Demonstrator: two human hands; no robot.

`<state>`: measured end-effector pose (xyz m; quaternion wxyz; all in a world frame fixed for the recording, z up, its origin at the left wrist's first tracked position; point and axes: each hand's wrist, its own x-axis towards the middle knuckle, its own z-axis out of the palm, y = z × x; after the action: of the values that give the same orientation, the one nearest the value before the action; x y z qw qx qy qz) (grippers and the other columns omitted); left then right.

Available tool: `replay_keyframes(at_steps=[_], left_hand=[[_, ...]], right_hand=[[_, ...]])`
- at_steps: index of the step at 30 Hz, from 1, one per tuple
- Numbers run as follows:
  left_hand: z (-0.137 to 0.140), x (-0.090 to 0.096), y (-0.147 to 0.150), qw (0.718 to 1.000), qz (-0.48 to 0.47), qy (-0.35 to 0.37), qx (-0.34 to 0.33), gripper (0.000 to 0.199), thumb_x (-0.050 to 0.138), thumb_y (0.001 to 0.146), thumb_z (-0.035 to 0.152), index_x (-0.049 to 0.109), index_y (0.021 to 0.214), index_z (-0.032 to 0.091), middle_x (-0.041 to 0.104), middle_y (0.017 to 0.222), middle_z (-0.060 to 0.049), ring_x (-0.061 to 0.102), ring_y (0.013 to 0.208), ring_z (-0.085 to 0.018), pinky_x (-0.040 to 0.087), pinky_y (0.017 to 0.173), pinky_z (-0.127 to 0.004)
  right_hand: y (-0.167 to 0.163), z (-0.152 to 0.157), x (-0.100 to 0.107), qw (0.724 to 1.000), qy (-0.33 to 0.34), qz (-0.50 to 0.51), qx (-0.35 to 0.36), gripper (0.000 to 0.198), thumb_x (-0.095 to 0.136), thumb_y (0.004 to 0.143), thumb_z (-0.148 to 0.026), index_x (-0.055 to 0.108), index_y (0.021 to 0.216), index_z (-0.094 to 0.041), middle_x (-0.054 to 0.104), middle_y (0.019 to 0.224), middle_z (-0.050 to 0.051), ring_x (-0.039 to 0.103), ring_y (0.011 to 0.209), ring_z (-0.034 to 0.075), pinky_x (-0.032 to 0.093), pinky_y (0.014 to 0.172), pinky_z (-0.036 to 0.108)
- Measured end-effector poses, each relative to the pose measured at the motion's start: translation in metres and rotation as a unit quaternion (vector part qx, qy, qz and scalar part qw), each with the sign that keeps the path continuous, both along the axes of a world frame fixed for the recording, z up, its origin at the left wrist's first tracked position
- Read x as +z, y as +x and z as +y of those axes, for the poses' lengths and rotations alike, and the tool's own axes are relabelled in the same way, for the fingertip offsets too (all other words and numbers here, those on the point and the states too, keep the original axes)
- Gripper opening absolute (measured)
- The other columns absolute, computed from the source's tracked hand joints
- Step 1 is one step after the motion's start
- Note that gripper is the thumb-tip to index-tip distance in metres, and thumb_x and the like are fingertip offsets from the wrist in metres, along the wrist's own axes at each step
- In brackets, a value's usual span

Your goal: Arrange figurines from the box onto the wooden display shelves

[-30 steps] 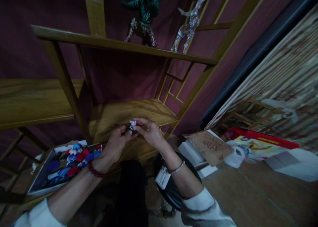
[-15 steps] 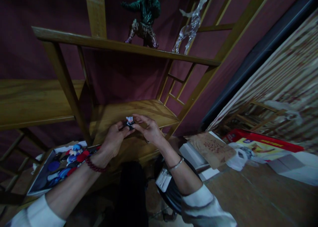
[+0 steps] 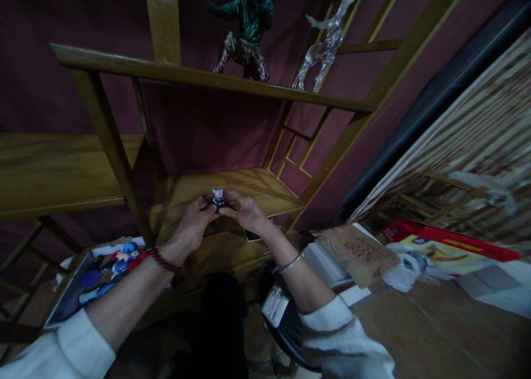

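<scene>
Between my two hands is a small figurine [image 3: 218,196] with a white, eared head, some red on it and a dark round base. My left hand [image 3: 194,218] grips the base from the left, its thumb in front. From the right, my right hand [image 3: 244,210] pinches the same base with thumb and fingers. The figurine is upright, just above the front part of the wooden shelf board [image 3: 257,182]. The fingers hide the sides of the base.
On the upper shelf stand a green-and-bronze statue [image 3: 249,30] and a clear deer figure [image 3: 323,50]. A box of small colourful items [image 3: 89,279] sits low left. To the right are a black stool [image 3: 290,329], a brown paper sheet [image 3: 357,252], a plastic bag [image 3: 400,271] and a red box [image 3: 452,240].
My right hand has closed in on the figurine's base, and both hands now hold it at its sides. The figurine faces more squarely upright, and the view has shifted slightly.
</scene>
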<state>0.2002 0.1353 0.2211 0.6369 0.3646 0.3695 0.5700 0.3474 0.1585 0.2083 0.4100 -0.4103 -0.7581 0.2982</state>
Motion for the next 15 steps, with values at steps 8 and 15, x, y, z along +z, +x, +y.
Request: replay_keyframes(at_steps=[8, 15], left_hand=[[0.009, 0.003, 0.001, 1.000, 0.003, 0.013, 0.004, 0.015, 0.058, 0.066, 0.005, 0.056, 0.078, 0.014, 0.062, 0.081, -0.003, 0.058, 0.075, -0.011, 0.045, 0.084, -0.033], [0.021, -0.002, -0.001, 1.000, 0.010, 0.023, 0.014, 0.023, 0.056, 0.062, 0.004, 0.057, 0.083, 0.014, 0.064, 0.081, -0.003, 0.059, 0.076, -0.012, 0.044, 0.087, -0.033]], right_hand=[[-0.004, 0.017, 0.004, 1.000, -0.009, 0.004, 0.012, 0.036, 0.065, 0.072, -0.020, 0.061, 0.107, -0.021, 0.068, 0.098, 0.001, 0.062, 0.092, 0.016, 0.048, 0.083, 0.029], [-0.013, 0.033, 0.004, 0.999, -0.013, 0.030, 0.005, 0.034, 0.065, 0.069, -0.011, 0.063, 0.101, -0.019, 0.069, 0.097, 0.002, 0.063, 0.091, 0.016, 0.048, 0.085, 0.032]])
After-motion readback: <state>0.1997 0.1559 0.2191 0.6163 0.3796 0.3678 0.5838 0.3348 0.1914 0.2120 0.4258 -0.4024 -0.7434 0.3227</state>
